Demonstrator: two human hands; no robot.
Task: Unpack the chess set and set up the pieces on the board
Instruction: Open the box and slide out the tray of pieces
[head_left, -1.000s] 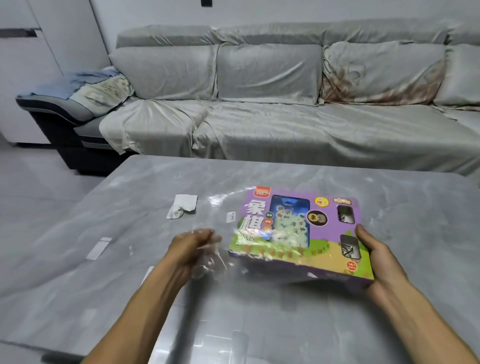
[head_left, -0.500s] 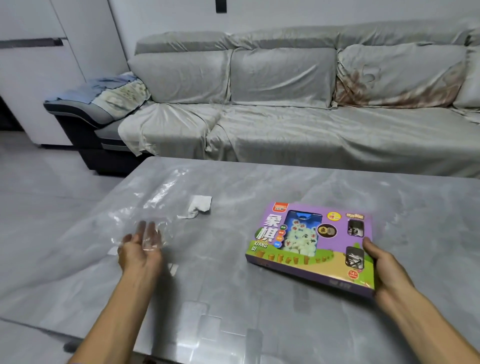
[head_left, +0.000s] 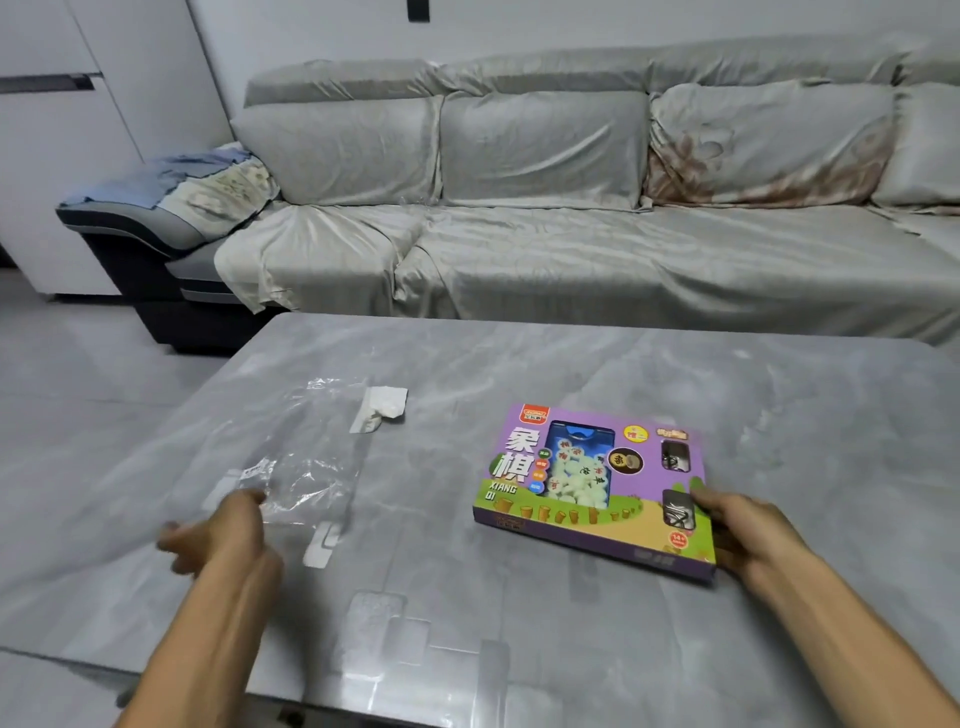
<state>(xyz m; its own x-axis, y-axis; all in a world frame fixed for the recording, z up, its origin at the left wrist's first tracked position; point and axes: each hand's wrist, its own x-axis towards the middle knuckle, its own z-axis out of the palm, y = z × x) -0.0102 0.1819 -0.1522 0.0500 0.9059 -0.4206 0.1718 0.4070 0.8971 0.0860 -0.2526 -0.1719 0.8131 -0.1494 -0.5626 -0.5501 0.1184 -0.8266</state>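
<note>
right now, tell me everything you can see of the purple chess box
The purple chess box is a flat cardboard carton lying face up on the grey table, lid closed. Its front carries Chinese characters, "XIANG QI", and a clear window showing pale round pieces. The right hand grips its near right corner; nothing else touches it.

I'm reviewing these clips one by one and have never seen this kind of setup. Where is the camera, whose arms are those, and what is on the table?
There is no machine here: a person wears a wide-angle camera on the head, looking forward and down, so the two bare arms are their own. The right hand grips the near right corner of a purple xiangqi box, which lies closed on the grey table. Pale pieces show through its window. The left hand hangs over the table, blurred, with fingers loosely curled, beside a clear plastic wrapper that lies on the surface. A crumpled white scrap sits beyond it. A covered sofa stands behind.
</note>
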